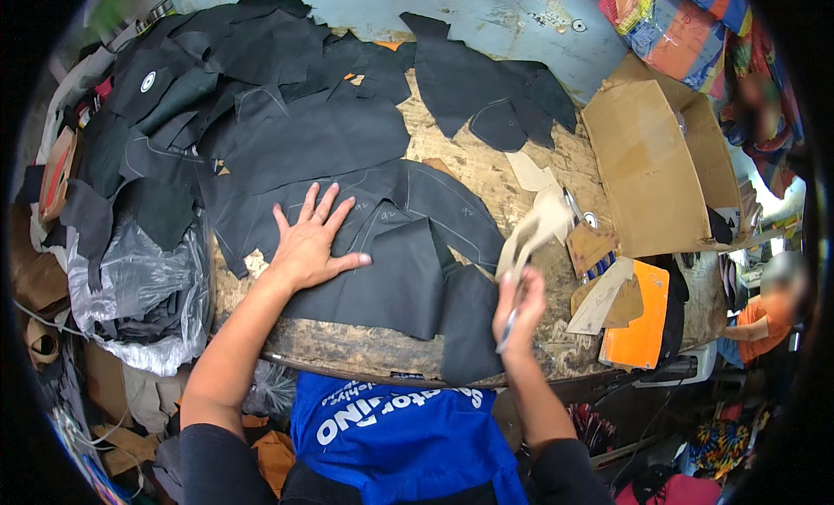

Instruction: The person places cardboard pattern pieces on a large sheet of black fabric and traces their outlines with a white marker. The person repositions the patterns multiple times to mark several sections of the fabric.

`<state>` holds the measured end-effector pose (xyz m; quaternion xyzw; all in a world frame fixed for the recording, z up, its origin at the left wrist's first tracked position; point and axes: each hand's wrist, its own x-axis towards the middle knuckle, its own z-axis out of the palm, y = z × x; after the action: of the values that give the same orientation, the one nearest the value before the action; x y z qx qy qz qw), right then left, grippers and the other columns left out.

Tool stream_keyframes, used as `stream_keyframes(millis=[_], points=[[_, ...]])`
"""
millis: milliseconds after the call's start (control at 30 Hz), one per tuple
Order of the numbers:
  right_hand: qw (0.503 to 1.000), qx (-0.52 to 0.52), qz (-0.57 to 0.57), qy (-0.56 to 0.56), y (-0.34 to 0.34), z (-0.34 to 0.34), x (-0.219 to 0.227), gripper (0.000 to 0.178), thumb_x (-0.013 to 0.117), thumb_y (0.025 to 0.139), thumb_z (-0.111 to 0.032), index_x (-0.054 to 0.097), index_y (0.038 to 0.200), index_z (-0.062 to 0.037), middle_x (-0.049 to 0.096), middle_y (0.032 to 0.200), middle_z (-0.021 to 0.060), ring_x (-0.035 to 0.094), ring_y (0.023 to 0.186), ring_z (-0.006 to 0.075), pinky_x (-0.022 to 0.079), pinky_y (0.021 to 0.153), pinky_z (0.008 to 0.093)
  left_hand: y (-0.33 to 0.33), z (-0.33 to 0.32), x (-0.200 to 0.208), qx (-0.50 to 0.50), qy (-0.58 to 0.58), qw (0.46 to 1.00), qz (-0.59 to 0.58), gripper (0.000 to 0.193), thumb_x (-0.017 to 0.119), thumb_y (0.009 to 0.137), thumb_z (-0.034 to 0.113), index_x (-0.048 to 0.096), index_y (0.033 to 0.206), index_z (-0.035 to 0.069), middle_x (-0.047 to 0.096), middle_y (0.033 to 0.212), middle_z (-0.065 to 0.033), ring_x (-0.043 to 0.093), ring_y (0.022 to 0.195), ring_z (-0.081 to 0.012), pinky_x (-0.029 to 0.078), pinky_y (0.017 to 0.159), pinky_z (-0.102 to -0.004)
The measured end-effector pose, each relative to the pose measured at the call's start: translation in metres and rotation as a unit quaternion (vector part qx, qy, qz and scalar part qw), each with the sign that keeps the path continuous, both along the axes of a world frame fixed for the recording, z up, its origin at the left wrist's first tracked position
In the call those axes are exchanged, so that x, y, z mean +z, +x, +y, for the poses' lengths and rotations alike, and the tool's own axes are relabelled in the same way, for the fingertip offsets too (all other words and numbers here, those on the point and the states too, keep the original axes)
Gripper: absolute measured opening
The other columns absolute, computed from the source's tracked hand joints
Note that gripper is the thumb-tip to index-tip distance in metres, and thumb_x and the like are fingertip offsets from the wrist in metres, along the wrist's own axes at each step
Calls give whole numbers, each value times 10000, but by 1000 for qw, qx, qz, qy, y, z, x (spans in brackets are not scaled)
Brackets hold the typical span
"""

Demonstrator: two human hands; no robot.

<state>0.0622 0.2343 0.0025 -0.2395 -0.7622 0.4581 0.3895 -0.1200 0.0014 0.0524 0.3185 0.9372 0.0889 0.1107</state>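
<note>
My left hand (311, 244) lies flat with spread fingers on a black leather-like sheet (382, 292). Pale outlines and small marks are drawn on the black pieces around it. My right hand (519, 310) is closed at the table's right front. It holds a thin silver pen (506, 333), its shaft pointing down past the palm. A beige curved template (539, 225), smeared by motion, rises from its fingers. Another folded black flap (473, 310) lies beside this hand and reaches the table's front edge.
Black pieces (261, 53) heap up at the back left. An opened cardboard box (638, 166) stands on the right, with beige templates (601, 298) and an orange sheet (636, 327) in front. A plastic bag (143, 288) sits at left. A person (764, 318) is far right.
</note>
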Motion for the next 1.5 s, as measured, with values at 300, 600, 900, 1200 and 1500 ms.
stream_keyframes(millis=[300,600,900,1200,1500], points=[[983,-1,-51,179,-58,50,-1,130,566,882,-75,499,915,31,544,808,210,547,715,367,451,679,403,-100,36,-32,118,68,986,95,762,532,808,630,392,1403,175,263,1511,-102,204,1410,-246,127,1025,-715],[972,10,-72,222,-3,51,-3,122,571,874,-47,500,941,26,568,861,220,589,776,394,472,694,420,-13,42,-11,47,195,978,59,606,614,735,644,680,771,43,643,816,-124,591,810,-286,421,739,-423],[968,72,-63,233,19,49,2,116,594,843,-3,505,915,17,576,853,201,598,769,361,486,701,381,42,29,3,-24,38,979,-200,441,763,640,458,683,786,50,673,769,-141,655,762,-314,515,722,-404],[962,59,-77,256,21,53,3,98,580,840,3,509,905,20,541,828,200,560,743,374,459,670,404,21,106,-31,84,305,921,228,881,858,598,240,421,1340,52,637,1009,-189,640,910,-258,522,786,-357],[958,51,-99,264,30,64,3,90,597,844,-14,528,892,19,555,831,176,566,756,339,464,694,370,-10,92,-15,105,368,845,-374,383,763,649,45,653,1008,-29,660,786,-116,630,677,-238,518,694,-320]])
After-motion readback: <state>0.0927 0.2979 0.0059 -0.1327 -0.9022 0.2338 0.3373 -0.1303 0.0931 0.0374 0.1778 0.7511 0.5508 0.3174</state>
